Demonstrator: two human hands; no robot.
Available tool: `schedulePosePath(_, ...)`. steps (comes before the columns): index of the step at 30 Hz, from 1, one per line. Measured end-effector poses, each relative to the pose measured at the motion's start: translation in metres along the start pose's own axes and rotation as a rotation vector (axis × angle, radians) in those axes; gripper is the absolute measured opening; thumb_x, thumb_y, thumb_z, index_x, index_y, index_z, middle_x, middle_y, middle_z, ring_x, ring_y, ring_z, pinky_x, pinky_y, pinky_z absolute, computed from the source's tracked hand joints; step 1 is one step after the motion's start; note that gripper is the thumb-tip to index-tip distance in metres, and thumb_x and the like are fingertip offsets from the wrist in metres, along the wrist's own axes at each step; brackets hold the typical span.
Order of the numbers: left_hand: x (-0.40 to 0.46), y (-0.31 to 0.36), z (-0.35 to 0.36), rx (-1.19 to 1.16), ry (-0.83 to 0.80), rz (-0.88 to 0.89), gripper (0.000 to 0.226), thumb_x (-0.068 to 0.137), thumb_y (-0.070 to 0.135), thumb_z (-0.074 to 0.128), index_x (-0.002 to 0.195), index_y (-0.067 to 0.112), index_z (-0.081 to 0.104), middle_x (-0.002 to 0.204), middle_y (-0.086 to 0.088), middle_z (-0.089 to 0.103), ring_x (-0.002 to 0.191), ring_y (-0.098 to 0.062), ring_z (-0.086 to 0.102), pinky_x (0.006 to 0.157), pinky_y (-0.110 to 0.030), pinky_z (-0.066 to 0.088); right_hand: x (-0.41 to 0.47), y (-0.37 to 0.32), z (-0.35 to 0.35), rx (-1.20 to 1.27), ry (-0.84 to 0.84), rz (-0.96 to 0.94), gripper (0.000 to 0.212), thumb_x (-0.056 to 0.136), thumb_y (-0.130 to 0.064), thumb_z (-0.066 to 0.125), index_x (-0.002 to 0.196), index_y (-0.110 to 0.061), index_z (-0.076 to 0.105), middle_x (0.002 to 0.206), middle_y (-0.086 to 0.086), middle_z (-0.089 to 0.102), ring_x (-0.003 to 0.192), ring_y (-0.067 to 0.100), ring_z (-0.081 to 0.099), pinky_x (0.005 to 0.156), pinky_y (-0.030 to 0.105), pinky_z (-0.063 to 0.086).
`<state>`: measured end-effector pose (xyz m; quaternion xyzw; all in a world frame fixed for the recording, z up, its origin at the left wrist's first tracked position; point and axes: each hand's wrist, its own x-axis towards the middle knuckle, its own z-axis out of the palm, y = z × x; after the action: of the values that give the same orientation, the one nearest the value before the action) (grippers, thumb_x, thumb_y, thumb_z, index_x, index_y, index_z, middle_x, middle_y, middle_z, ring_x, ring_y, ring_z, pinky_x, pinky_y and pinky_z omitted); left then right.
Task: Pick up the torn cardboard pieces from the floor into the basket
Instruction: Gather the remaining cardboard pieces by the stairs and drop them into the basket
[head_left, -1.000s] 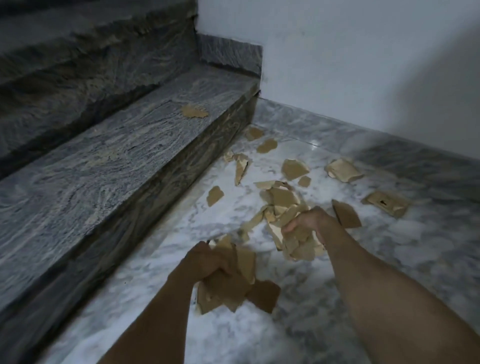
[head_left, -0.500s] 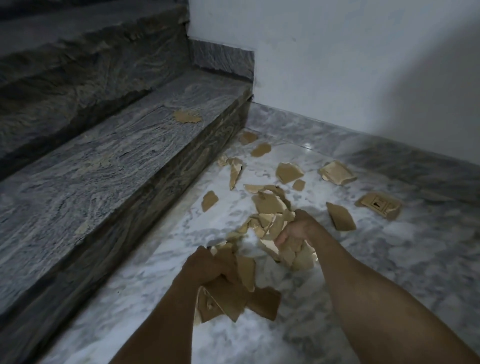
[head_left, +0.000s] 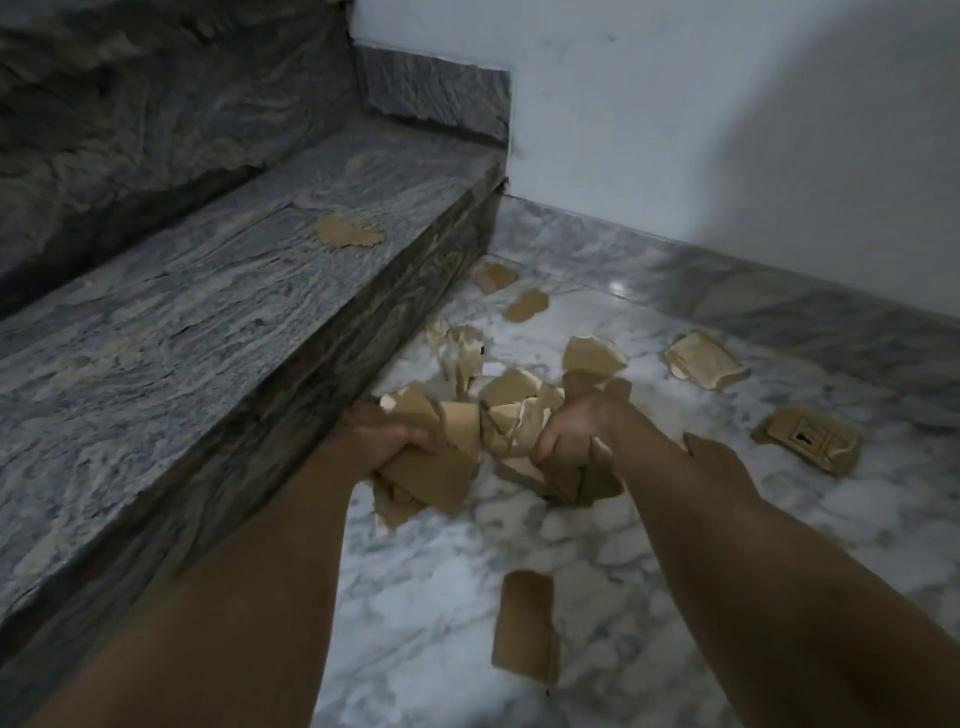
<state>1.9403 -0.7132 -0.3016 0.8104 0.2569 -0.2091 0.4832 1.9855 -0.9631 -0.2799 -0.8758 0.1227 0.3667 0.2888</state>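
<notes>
My left hand (head_left: 387, 434) grips a thick fistful of torn cardboard pieces (head_left: 441, 467), fingers curled round them, and my right hand (head_left: 571, 423) clutches a second wad (head_left: 582, 475); both bundles are clear of the marble floor (head_left: 597, 561). The basket is not in view, so I cannot tell how far I must carry. The risk, as I judge it, is shedding: the scraps are stiff, flat, ragged-edged and stacked loosely at odd angles, so outer ones could slip free on the smooth, polished floor if I swing or loosen either hand. One long brown strip (head_left: 524, 626) already lies near, between my forearms. More remain: a folded, pale, layered piece (head_left: 704, 358) and a printed flattened one (head_left: 808, 439) well to the right, small bits (head_left: 524, 305) by the wall, and a thin scrap (head_left: 345, 232) up on the grey, streaked granite step (head_left: 208, 322), easy to miss.
</notes>
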Motion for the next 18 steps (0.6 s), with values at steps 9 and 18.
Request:
schedulePosePath(9,0.005,0.003,0.020,0.024,0.013,0.072,0.113,0.038,0.045,0.092,0.138,0.017,0.049,0.128,-0.006,0.062,0.107,-0.031,0.063,0.082,-0.040,0.060,0.012,0.001,0.011,0.052,0.167,-0.053,0.146,0.054,-0.021,0.097,0.158,-0.009,-0.005,0.162,0.013,0.023,0.142,0.038,0.034,0.101,0.049,0.049)
schedulePosePath(18,-0.035,-0.013,0.036,-0.108,-0.070,0.060,0.109,0.026,0.044,0.092,0.125,0.015,0.060,0.115,-0.010,0.069,0.099,-0.031,0.069,0.082,-0.048,0.061,-0.016,0.072,0.020,0.534,0.259,-0.067,0.103,0.016,-0.026,0.096,0.113,-0.010,0.065,0.108,0.004,0.073,0.095,0.027,0.070,0.081,0.042,0.061)
